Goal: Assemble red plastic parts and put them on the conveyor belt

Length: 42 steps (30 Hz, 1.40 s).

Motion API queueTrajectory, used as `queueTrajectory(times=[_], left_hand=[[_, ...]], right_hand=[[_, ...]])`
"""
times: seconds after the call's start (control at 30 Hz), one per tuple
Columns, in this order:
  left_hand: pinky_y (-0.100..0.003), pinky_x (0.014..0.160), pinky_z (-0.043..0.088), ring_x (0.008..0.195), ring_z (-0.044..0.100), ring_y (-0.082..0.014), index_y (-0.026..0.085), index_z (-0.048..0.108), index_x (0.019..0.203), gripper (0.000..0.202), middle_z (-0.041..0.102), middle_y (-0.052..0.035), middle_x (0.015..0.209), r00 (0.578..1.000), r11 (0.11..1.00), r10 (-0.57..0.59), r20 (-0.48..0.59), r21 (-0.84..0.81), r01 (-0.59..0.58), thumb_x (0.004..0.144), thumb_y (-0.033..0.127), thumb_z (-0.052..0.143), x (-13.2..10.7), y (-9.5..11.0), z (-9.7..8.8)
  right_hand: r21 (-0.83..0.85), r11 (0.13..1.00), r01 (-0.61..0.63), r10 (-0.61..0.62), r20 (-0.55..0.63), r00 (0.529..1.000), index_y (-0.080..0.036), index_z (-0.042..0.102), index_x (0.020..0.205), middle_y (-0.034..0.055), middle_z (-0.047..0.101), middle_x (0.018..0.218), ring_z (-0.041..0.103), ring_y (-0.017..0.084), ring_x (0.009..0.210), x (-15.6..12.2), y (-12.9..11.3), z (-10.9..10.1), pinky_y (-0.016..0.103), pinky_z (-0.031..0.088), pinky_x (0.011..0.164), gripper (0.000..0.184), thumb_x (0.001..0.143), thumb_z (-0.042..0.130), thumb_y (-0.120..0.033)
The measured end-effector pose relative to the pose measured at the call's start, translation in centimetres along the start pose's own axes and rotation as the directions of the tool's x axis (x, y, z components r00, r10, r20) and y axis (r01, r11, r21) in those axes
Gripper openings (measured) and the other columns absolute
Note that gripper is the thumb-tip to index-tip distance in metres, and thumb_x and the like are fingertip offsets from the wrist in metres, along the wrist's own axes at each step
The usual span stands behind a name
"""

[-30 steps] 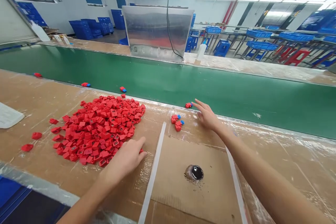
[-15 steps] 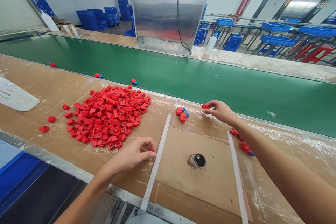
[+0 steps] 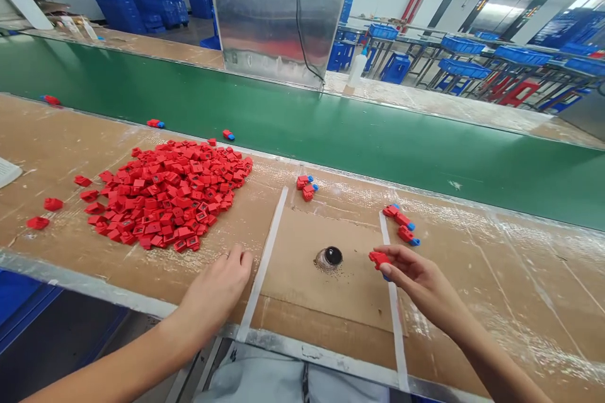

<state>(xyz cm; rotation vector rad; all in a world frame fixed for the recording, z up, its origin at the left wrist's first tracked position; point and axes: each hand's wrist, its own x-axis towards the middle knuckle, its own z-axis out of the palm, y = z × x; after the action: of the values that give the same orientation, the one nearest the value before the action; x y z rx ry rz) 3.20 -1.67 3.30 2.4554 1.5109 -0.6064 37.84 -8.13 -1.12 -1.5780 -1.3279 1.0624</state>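
My right hand pinches a small red and blue plastic part just right of the black knob set in the cardboard panel. My left hand rests knuckles up on the bench, fingers curled under, below a big pile of red plastic pieces. What the left fingers hold is hidden. A small cluster of red and blue parts lies above the panel. Two more assembled parts lie beyond my right hand.
A green conveyor belt runs along the far side of the bench, with single red and blue parts at its near edge. A metal box with a cable stands behind it. White tape strips border the panel. Blue crates stand in the background.
My right hand took a red part from near the belt edge and drew it back toward me beside the knob. My left hand slid back from the red pile, fingers curled.
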Motion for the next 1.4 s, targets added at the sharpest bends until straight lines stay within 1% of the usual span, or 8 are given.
queueTrajectory(times=[0.13, 0.23, 0.37, 0.63, 0.87, 1.0, 1.2, 1.4], left_hand=[[-0.042, 0.079, 0.05, 0.093, 0.064, -0.0292, 0.015, 0.057, 0.112, 0.04, 0.061, -0.0133, 0.108, 0.987, 0.974, 0.074, -0.144, -0.203, -0.103, 0.088, -0.004, 0.031, 0.6, -0.1, 0.7], [-0.04, 0.089, 0.048, 0.104, 0.059, -0.0266, 0.018, 0.054, 0.122, 0.037, 0.062, -0.0107, 0.111, 0.941, 0.879, 0.173, -0.29, -0.385, -0.281, 0.093, 0.003, 0.037, 1.4, 0.7, 1.6], [-0.037, 0.09, 0.046, 0.103, 0.055, -0.0248, 0.017, 0.061, 0.104, 0.026, 0.062, -0.0087, 0.105, 0.911, 0.74, 0.209, -0.355, -0.552, -0.385, 0.091, 0.004, 0.043, 2.0, 3.0, 2.5], [-0.029, 0.079, 0.045, 0.088, 0.061, -0.0189, 0.021, 0.056, 0.096, 0.011, 0.065, -0.0029, 0.092, 0.923, 0.339, 0.112, -0.369, -0.859, -0.384, 0.091, 0.013, 0.05, 2.3, 6.2, 4.5], [-0.025, 0.07, 0.041, 0.076, 0.057, -0.0148, 0.021, 0.06, 0.103, 0.014, 0.062, 0.0001, 0.087, 0.921, 0.236, 0.111, -0.374, -0.89, -0.39, 0.093, 0.019, 0.05, 2.3, 7.2, 5.0], [-0.023, 0.066, 0.041, 0.074, 0.056, -0.0138, 0.02, 0.063, 0.106, 0.018, 0.062, 0.0001, 0.086, 0.939, 0.177, 0.098, -0.331, -0.922, -0.344, 0.091, 0.02, 0.053, 1.9, 7.6, 4.6], [-0.022, 0.069, 0.043, 0.077, 0.055, -0.0141, 0.017, 0.064, 0.111, 0.024, 0.059, -0.0003, 0.084, 0.953, 0.006, 0.098, -0.287, -0.957, -0.289, 0.087, 0.023, 0.061, 1.9, 8.2, 5.1], [-0.023, 0.065, 0.04, 0.072, 0.05, -0.0126, 0.017, 0.064, 0.103, 0.02, 0.055, 0.0015, 0.079, 0.955, -0.05, 0.102, -0.277, -0.961, -0.273, 0.087, 0.029, 0.065, 2.1, 8.3, 6.0]], right_hand=[[-0.141, 0.985, 0.096, -0.101, -0.032, 0.994, -0.019, 0.066, 0.11, 0.0112, 0.072, 0.102, 0.069, 0.025, 0.092, -0.4, -0.6, 0.7, 0.041, 0.058, 0.082, 0.04, 0.087, 0.066, -0.052], [-0.247, 0.952, 0.183, -0.184, 0.02, 0.983, -0.019, 0.067, 0.108, 0.0095, 0.072, 0.101, 0.068, 0.024, 0.09, -0.3, -1.7, 1.4, 0.04, 0.057, 0.082, 0.033, 0.091, 0.062, -0.047], [-0.334, 0.905, 0.265, -0.258, 0.066, 0.964, -0.021, 0.065, 0.112, 0.0076, 0.07, 0.105, 0.067, 0.022, 0.092, -0.1, -2.5, 2.3, 0.038, 0.056, 0.081, 0.026, 0.095, 0.058, -0.04], [-0.526, 0.734, 0.43, -0.456, 0.088, 0.886, -0.021, 0.063, 0.116, 0.0099, 0.067, 0.105, 0.066, 0.023, 0.093, -0.2, -2.6, 3.8, 0.035, 0.055, 0.078, 0.025, 0.1, 0.051, -0.035], [-0.629, 0.618, 0.472, -0.513, 0.132, 0.848, -0.022, 0.062, 0.122, 0.0087, 0.066, 0.103, 0.066, 0.021, 0.09, -0.3, -2.4, 4.2, 0.032, 0.056, 0.076, 0.026, 0.101, 0.05, -0.03], [-0.623, 0.6, 0.502, -0.53, 0.16, 0.832, -0.022, 0.064, 0.12, 0.0081, 0.066, 0.101, 0.066, 0.02, 0.088, -0.2, -2.5, 4.1, 0.032, 0.055, 0.075, 0.024, 0.101, 0.051, -0.028], [-0.623, 0.593, 0.51, -0.534, 0.17, 0.828, -0.022, 0.063, 0.121, 0.008, 0.065, 0.1, 0.066, 0.02, 0.087, -0.1, -2.6, 4.2, 0.032, 0.055, 0.074, 0.024, 0.101, 0.052, -0.028], [-0.628, 0.576, 0.523, -0.544, 0.184, 0.819, -0.021, 0.064, 0.119, 0.0077, 0.065, 0.099, 0.066, 0.02, 0.086, -0.1, -2.9, 4.2, 0.031, 0.054, 0.072, 0.022, 0.101, 0.052, -0.027]])
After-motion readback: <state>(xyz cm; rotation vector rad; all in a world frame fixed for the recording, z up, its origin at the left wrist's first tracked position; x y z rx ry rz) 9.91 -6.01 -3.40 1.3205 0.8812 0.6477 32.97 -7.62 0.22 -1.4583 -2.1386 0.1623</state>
